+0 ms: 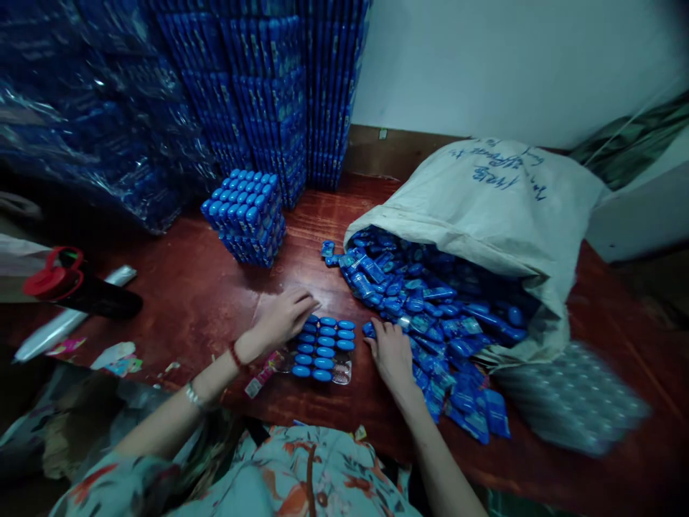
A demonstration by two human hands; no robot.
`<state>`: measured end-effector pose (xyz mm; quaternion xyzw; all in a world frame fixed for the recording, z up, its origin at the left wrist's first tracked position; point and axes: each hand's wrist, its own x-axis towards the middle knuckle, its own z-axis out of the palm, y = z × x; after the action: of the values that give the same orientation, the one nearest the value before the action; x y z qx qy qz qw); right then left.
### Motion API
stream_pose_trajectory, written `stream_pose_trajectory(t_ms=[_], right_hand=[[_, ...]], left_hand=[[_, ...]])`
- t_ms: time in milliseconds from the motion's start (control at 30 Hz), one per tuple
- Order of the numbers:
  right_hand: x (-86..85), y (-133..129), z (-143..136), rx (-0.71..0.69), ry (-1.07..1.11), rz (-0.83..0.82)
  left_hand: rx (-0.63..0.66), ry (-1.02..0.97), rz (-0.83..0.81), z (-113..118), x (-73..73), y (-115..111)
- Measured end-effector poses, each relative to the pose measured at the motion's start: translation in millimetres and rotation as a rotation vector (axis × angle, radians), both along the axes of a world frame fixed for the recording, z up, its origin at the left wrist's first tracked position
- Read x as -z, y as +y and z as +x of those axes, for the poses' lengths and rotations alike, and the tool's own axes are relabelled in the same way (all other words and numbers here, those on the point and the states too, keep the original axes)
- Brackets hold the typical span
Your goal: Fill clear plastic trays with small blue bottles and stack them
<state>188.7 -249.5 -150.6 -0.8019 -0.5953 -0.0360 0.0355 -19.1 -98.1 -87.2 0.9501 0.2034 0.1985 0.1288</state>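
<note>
At lower centre, our tray (346, 360) lies mostly filled, lower-right slots (341, 373) bare, our right hand (391, 352) pinching a blue piece (369, 329); whether our left hand (285, 316) grips anything, we cannot tell.

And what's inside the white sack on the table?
Small blue packets lie in the open mouth of the white sack and spill onto the table. What lies deeper can't be seen: the sack's cloth and shadow hide it.

Left side of bench (188, 280): black bottle (110, 296) with red lid (51, 278), overlapping in view a silvery roll (51, 336); nearby, coloured scraps (115, 357). Background: pale wall (511, 64), brown strip (420, 147) along its base; right, dark green cloth (635, 143).
</note>
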Motion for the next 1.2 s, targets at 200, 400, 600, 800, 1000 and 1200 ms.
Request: stream_pose_trajectory(t_ms=[200, 400, 600, 800, 1000, 1200], right_hand=[[-0.5, 2, -9, 0.000, 0.263, -0.041], [2.0, -35, -7, 0.173, 0.644, 0.237], [8.6, -60, -28, 0.152, 1.107, 0.509], [14.5, -50, -38, -0.273, 0.770, 0.443], [-5.3, -38, -25, -0.497, 0.458, 0.229], [-38.9, -24, -23, -0.624, 0.183, 0.036]], left_hand=[[0.093, 0.231, -0.268, 113, 17.1, 43], [0.008, 0.351, -0.411, 145, 30.0, 48], [0.153, 0.211, -0.451, 122, 40.2, 62], [0.081, 0.009, -0.410, 49, 12.6, 64], [-0.406, -0.383, -0.474, -67, -4.0, 18], [-0.548, -0.373, -0.537, -114, 20.4, -43]])
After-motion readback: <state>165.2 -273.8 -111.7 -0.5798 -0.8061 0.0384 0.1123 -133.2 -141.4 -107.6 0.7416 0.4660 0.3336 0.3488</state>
